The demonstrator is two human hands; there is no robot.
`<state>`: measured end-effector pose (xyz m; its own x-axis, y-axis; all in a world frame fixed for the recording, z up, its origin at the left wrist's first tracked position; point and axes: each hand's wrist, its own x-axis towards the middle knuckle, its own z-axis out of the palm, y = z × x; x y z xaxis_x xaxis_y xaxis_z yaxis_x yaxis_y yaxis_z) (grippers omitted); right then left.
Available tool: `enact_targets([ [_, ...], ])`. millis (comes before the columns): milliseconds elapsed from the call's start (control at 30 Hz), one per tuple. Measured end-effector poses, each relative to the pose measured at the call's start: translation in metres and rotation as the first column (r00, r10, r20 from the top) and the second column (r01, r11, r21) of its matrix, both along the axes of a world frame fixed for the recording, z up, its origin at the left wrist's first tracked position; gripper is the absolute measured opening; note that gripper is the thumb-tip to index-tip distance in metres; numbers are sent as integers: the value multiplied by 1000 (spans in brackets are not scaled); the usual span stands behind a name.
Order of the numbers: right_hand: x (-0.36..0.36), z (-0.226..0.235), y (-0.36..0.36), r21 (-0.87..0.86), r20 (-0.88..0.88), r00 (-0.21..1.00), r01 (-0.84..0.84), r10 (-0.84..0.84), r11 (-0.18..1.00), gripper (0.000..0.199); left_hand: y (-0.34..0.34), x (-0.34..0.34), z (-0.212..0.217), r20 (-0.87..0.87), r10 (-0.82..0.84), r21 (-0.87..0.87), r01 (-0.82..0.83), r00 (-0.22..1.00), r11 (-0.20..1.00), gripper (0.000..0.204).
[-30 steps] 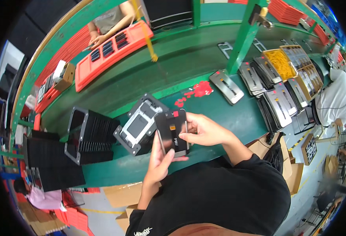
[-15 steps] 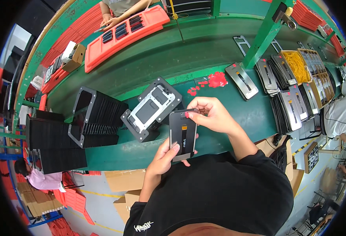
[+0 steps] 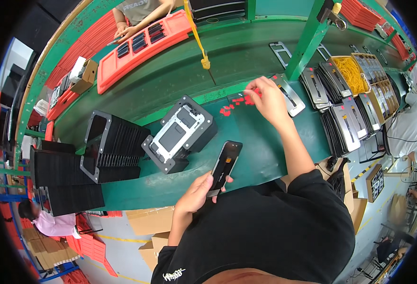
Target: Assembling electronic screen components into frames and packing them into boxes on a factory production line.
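My left hand [image 3: 194,195] grips a phone screen panel [image 3: 226,163] by its lower end. The panel is dark, with a small orange patch on a black strip, and it tilts to the right. Farther off, my right hand [image 3: 269,103] hangs over a scatter of small red pieces [image 3: 238,101], partly covering them. Its thumb and fingertips are drawn together; whatever they pinch is too small to make out. Just beyond that hand lies a metal-backed panel [image 3: 291,100]. A black fixture with a white phone-shaped frame [image 3: 174,135] stands left of the held panel.
Black frames [image 3: 118,146] are stacked at the left. Stacked panels with red tabs [image 3: 343,125] and a box of yellow bands [image 3: 349,75] sit at the right. A green post [image 3: 308,45] rises there. Beyond the partition, a person's hands are near a red tray [image 3: 144,52].
My right hand has left the panel's top end and moved away to the red pieces. My left hand keeps the panel, which has tilted to the right.
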<state>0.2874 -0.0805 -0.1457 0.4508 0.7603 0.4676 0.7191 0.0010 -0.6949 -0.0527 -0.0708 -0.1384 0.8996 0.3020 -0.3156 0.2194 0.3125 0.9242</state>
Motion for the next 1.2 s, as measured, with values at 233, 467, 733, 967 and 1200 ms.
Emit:
enact_targets([
  [233,-2,-7,-1,-113,399,917,41,7,993,6,4,-4,9,235,260,-125,-236,937,964,73],
  [467,-99,65,-15,227,-779,197,-797,596,560,38,15,1,3,408,392,-237,-319,825,918,85],
  [733,-89,78,7,-153,-675,134,-987,725,41,35,39,-17,38,448,369,109,-459,814,882,79],
  [967,-44,106,49,-223,-147,641,-764,754,606,31,77,-18,63,372,475,777,-548,797,311,73],
  [1200,-36,98,62,-286,-86,824,-558,559,779,36,95,6,61,196,426,966,-249,883,71,81],
])
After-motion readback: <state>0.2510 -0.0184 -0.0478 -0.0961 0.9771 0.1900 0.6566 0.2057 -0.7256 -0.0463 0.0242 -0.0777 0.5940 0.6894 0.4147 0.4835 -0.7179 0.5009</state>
